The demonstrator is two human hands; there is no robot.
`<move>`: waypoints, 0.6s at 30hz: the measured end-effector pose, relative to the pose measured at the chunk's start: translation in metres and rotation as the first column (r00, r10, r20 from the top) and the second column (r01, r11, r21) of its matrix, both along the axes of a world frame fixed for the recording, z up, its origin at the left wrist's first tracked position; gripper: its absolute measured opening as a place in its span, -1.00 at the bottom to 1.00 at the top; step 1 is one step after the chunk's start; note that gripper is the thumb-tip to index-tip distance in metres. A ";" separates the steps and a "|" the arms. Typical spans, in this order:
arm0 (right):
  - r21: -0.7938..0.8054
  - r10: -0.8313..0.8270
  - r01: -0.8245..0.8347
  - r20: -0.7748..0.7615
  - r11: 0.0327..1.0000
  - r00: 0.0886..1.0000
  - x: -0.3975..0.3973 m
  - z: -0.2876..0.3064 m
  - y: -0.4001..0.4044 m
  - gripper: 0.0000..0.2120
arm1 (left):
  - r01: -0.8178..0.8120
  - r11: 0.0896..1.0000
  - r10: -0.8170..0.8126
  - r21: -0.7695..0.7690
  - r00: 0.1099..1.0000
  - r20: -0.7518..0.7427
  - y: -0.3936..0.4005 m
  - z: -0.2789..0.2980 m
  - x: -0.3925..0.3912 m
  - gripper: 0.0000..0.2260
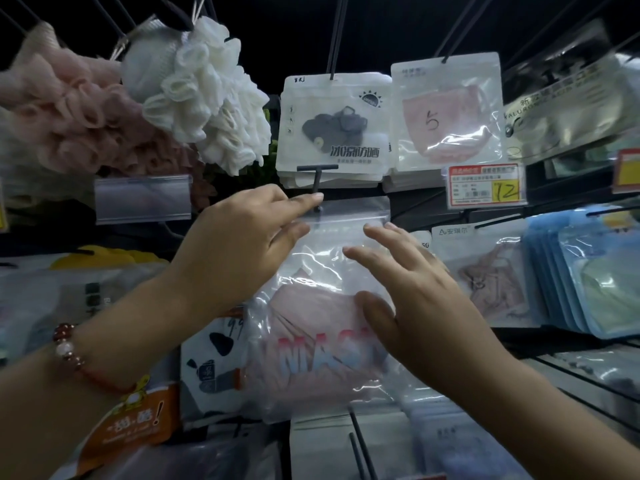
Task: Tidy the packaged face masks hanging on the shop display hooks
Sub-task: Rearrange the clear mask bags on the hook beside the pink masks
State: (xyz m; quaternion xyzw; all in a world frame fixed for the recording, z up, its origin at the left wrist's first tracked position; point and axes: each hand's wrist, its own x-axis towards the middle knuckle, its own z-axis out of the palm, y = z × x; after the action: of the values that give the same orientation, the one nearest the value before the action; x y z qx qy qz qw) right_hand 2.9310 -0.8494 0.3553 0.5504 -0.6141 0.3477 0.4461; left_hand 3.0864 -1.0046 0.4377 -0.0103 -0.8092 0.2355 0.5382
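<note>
Nearest you, your right hand is spread flat, fingers straight, resting against the front of the clear pink-mask packet w/ "MASK" printed low on it; not gripping, just steadying. Your left hand is up at the packet's top strip, thumb and forefinger pinching it right where the black hook tip sits. The packet hangs, or is abt to hang, in the centre column, below the white sun-logo packets and over the panda packet; can't tell if the hole is already on the hook. Risks: the film is slick and crinkly, so if the left pinch loosens before the hole seats, the packet prob drops onto the lower rows; pushing hard w/ the flat right hand could swing it and knock the packs behind. The hook's T-bar end could snag or tear the thin top strip if you drag sideways. Room is tight: price tag just to the right, empty label holder to the left, beige packet close beside. Farther up, the white bath pouf and pink pouf crowd the upper left, so keep elbows low and move straight in along the hook.
</note>
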 end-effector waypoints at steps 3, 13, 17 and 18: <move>0.028 0.025 -0.026 0.047 0.999 0.999 0.004 -0.002 0.000 -0.54 | 0.016 0.999 -0.016 0.033 1.000 0.014 0.001 -0.004 -0.002 -0.60; 0.128 0.000 -0.015 0.115 0.992 0.993 0.024 -0.018 -0.010 -0.50 | -0.217 0.975 0.218 0.053 0.976 -0.022 -0.008 -0.020 -0.021 -0.60; 0.062 0.012 -0.023 0.174 0.998 0.985 0.038 -0.050 -0.014 -0.55 | -0.289 0.951 0.296 0.114 0.953 -0.055 -0.004 -0.063 -0.008 -0.53; 0.028 0.028 -0.035 0.209 0.999 0.978 0.040 -0.060 -0.011 -0.55 | -0.261 0.950 0.274 0.170 0.960 -0.055 -0.002 -0.079 0.001 -0.51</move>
State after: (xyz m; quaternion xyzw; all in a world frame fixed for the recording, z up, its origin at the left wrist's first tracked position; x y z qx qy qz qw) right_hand 2.9708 -0.8606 0.2953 0.5276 -0.6540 0.4008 0.3651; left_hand 3.0871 -1.0068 0.3588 0.1524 -0.7980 0.2402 0.5313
